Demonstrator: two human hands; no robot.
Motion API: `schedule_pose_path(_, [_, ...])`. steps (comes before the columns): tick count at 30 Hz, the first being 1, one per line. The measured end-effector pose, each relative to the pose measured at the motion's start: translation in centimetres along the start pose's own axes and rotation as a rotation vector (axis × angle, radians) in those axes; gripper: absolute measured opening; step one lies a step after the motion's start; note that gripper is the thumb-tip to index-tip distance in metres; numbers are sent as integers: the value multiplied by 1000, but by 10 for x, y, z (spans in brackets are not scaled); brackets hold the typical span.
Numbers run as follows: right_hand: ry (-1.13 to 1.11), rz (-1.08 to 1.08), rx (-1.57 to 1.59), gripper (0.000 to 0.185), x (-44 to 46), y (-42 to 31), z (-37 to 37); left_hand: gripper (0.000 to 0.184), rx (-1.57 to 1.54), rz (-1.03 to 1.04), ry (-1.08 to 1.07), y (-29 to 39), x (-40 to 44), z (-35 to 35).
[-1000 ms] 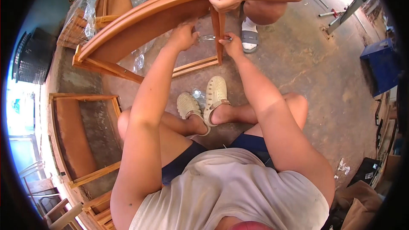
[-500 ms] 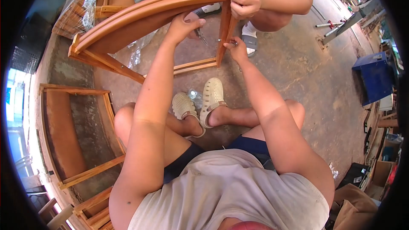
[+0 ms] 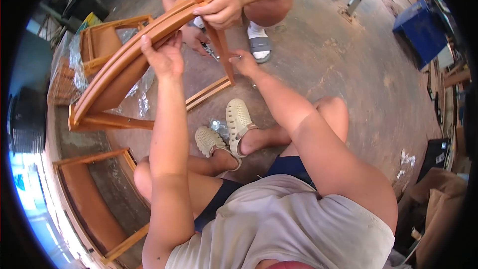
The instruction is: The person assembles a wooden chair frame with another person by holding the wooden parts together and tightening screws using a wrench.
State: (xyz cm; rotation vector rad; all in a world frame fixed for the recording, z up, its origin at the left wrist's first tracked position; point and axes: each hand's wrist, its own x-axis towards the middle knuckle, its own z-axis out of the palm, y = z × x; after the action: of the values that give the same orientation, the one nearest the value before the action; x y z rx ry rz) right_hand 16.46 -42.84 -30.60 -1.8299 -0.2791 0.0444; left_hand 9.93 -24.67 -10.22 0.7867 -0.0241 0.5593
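Observation:
A wooden frame with a brown padded panel (image 3: pixel 110 85) stands tilted before me. My left hand (image 3: pixel 167 56) rests against its curved upper rail, fingers spread. At the frame's right leg (image 3: pixel 219 52), my right hand (image 3: pixel 242 63) has its fingers pinched by a small metal piece (image 3: pixel 239 57). A co-worker's hand (image 3: pixel 219 6) grips the frame's top corner. The co-worker's other hand (image 3: pixel 194 39) holds a metal tool (image 3: pixel 209 50), its tip near the leg's inner side.
Another padded frame (image 3: pixel 94 201) lies at the lower left, and one more (image 3: pixel 107 45) behind the held frame. Clear plastic (image 3: pixel 144 102) is on the floor. The co-worker's sandalled foot (image 3: pixel 260 45) is beyond my right hand. A blue box (image 3: pixel 421 34) stands at the right.
The view has shifted, and the frame appears lower and more tilted. My left hand has moved from beneath the panel to the curved rail. The metal tool now shows in the co-worker's hand.

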Motion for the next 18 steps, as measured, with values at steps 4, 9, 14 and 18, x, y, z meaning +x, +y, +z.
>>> schedule_pose_path(4, [-43, 139, 42, 29, -11, -17, -8, 66, 34, 74, -29, 4, -2, 11])
schedule_pose_path(9, [-42, 188, 262, 27, -15, -20, -5, 63, 89, 131, -51, 5, -1, 10])
schedule_pose_path(14, [-99, 103, 175, 27, -26, 11, -5, 60, 119, 120, -50, 6, -2, 8])
schedule_pose_path(18, [-219, 327, 181, 27, -47, 40, -18, 57, 126, 125, -37, 4, 2, 2])
